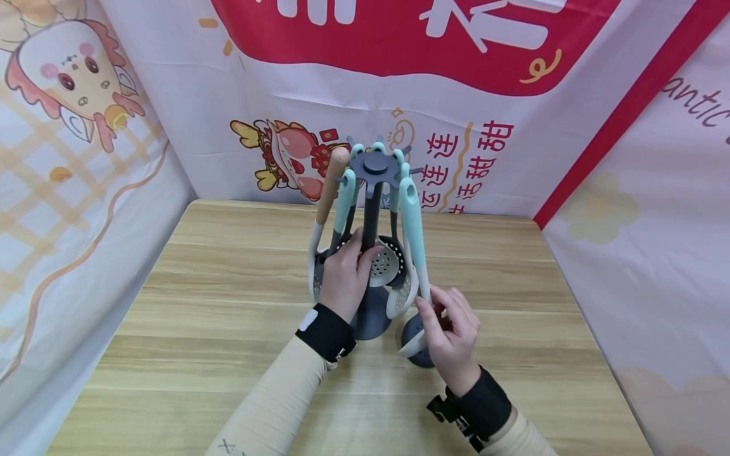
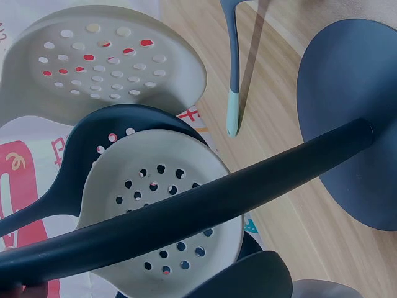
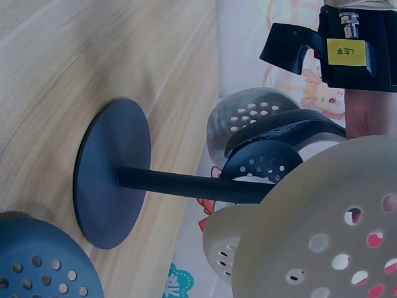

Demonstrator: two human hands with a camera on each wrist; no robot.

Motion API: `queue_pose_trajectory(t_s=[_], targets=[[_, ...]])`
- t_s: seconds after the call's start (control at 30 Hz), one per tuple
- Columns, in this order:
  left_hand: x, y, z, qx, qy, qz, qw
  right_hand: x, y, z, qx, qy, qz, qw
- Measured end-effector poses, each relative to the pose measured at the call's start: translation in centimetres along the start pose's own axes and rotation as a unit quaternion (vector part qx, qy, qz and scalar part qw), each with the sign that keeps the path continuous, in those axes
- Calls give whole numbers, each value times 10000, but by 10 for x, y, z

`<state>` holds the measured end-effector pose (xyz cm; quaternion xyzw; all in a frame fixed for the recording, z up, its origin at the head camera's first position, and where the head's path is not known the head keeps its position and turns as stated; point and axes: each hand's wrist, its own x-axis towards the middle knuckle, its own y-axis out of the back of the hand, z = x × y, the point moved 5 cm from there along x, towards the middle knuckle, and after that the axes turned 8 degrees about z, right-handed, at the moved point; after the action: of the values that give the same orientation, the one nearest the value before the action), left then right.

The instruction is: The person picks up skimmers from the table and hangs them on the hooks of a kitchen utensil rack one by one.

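A dark utensil stand (image 1: 371,215) stands upright on the table, with several slotted and solid cooking utensils hanging around it. My left hand (image 1: 345,278) grips its pole among the hanging heads, just above the round base (image 2: 347,81). To the right, my right hand (image 1: 453,326) pinches the pale neck of a skimmer with a teal handle (image 1: 413,221). The handle's holed top is beside the stand's hooks; whether it hangs on one, I cannot tell. A pale perforated head (image 3: 322,230) fills the near side of the right wrist view. Below my right hand shows a dark perforated head (image 1: 421,351).
The wooden table (image 1: 228,380) meets a printed cloth backdrop (image 1: 353,95) behind the stand. A wooden-handled utensil (image 1: 331,183) hangs at the stand's left. In the left wrist view, a dark utensil with a mint handle end (image 2: 232,115) appears over the table.
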<state>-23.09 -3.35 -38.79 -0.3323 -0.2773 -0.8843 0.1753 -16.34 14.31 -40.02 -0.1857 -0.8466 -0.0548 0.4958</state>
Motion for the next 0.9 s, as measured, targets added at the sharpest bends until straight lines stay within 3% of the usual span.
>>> queue_pose_trajectory(t_s=[0.67, 0.9], targets=[[-1, -1, -1, 6, -27, 25, 10000, -2, 0, 0, 129, -2, -32, 9999], [-1, -1, -2, 28, -40, 8, 10000, -2, -4, 1, 37, -165, -147, 9998]])
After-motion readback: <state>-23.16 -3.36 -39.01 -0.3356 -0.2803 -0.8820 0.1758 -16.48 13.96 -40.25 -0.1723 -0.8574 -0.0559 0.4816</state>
